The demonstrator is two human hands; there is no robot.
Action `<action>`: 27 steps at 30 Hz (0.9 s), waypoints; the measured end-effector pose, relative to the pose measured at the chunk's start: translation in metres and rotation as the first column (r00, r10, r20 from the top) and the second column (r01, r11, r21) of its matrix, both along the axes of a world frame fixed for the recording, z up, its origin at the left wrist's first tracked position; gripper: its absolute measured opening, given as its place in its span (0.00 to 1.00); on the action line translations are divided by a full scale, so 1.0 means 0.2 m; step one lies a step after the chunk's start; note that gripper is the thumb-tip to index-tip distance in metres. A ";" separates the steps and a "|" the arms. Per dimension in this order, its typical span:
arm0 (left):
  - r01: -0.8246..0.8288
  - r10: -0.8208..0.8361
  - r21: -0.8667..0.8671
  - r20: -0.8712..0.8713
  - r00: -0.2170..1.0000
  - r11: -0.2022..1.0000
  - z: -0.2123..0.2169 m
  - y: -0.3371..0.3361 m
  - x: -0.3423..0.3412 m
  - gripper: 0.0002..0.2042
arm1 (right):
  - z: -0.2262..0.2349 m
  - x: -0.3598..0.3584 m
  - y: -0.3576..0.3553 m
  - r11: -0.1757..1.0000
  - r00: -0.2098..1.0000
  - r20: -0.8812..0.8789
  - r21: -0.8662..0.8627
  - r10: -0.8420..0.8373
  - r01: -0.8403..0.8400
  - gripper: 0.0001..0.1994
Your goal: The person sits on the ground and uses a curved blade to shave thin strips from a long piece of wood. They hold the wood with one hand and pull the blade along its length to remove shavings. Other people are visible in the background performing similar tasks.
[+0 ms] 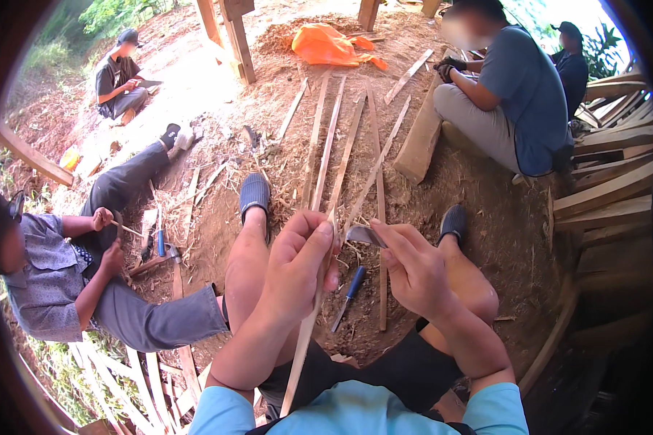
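Observation:
My left hand is closed around a thin bamboo strip that runs from my lap up past my thumb. My right hand grips a small knife, its grey blade pointing left toward the strip near my left thumb. Both hands hover above my bare knees. On the dirt between my legs lies a blue-handled tool. My feet wear dark slippers.
Several long bamboo strips lie on the ground ahead. A person sits at my left working a stick, another person sits at the right on a plank, a third person far left. Stacked wood at right; orange bag.

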State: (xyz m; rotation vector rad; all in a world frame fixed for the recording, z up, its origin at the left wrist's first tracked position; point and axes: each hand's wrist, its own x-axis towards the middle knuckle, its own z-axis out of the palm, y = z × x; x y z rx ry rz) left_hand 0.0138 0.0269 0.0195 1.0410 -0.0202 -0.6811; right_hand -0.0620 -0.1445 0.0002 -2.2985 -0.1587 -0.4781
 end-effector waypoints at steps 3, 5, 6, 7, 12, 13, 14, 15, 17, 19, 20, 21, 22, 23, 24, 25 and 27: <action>0.063 -0.063 0.000 -0.003 0.998 0.998 0.00 -0.05 -0.03 0.06 | 0.02 0.01 -0.02 0.996 0.999 -0.015 0.083 -0.032 0.033 0.17; 0.085 -0.086 0.015 0.011 0.996 0.996 -0.01 -0.12 -0.06 0.05 | 0.03 -0.03 -0.08 0.997 0.998 -0.038 0.070 -0.042 0.045 0.17; 0.085 -0.087 0.036 0.035 0.996 0.996 -0.02 -0.13 -0.06 0.05 | 0.03 -0.04 -0.11 0.997 0.998 -0.045 0.063 -0.048 0.051 0.17; 0.084 -0.087 0.056 0.058 0.994 0.995 -0.02 -0.13 -0.06 0.05 | 0.02 -0.02 -0.13 0.999 0.999 0.009 0.032 -0.041 0.041 0.16; 0.090 -0.091 0.020 0.045 0.995 0.996 -0.05 -0.12 -0.01 0.06 | 0.05 0.02 -0.14 0.999 0.999 -0.020 0.012 -0.039 0.039 0.14; 0.099 -0.099 -0.013 0.022 0.995 0.995 -0.07 -0.11 -0.01 0.06 | 0.06 0.03 -0.12 1.000 0.999 -0.030 -0.009 -0.027 0.027 0.14; 0.097 -0.096 -0.025 0.020 0.995 0.995 -0.06 -0.08 -0.02 0.07 | 0.08 0.05 -0.07 0.999 0.997 -0.060 -0.022 -0.044 0.043 0.14; 0.051 -0.051 -0.029 0.015 0.999 0.998 -0.06 -0.05 -0.03 0.06 | 0.09 0.06 -0.04 1.000 0.999 -0.053 0.025 -0.008 0.010 0.14; 0.080 -0.114 0.126 0.290 0.950 0.989 -0.08 -0.13 -0.04 0.07 | 0.07 0.01 -0.07 0.998 0.999 -0.050 0.068 -0.012 0.016 0.14; 0.027 -0.166 0.253 0.547 0.821 0.967 -0.13 -0.24 -0.03 0.08 | 0.07 -0.08 -0.14 0.999 0.997 -0.059 -0.003 -0.053 0.052 0.14; 0.042 -0.175 0.256 0.525 0.833 0.966 -0.14 -0.21 -0.05 0.08 | 0.04 -0.10 -0.11 0.999 0.998 -0.052 0.036 -0.036 0.038 0.14; 0.069 -0.183 0.238 0.503 0.845 0.969 -0.16 -0.20 -0.07 0.08 | 0.01 -0.11 -0.09 0.988 0.987 -0.116 0.093 -0.111 0.122 0.15; 0.034 -0.163 0.251 0.515 0.842 0.967 -0.19 -0.19 -0.09 0.08 | -0.02 -0.12 -0.06 0.966 0.965 -0.188 0.148 -0.184 0.213 0.15; 0.023 -0.152 0.236 0.543 0.826 0.971 -0.22 -0.21 -0.10 0.08 | -0.01 -0.12 -0.07 0.929 0.927 -0.245 0.167 -0.285 0.330 0.16; 0.018 -0.148 0.228 0.570 0.808 0.973 -0.23 -0.23 -0.11 0.08 | 0.01 -0.11 -0.08 0.893 0.903 -0.291 0.228 -0.317 0.387 0.16; 0.013 -0.155 0.240 0.582 0.798 0.971 -0.24 -0.25 -0.11 0.07 | 0.02 -0.10 -0.10 0.847 0.874 -0.341 0.287 -0.347 0.448 0.16; 0.008 -0.164 0.252 0.604 0.780 0.968 -0.26 -0.28 -0.13 0.07 | -0.06 -0.08 -0.17 0.821 0.956 -0.188 0.492 -0.225 0.290 0.18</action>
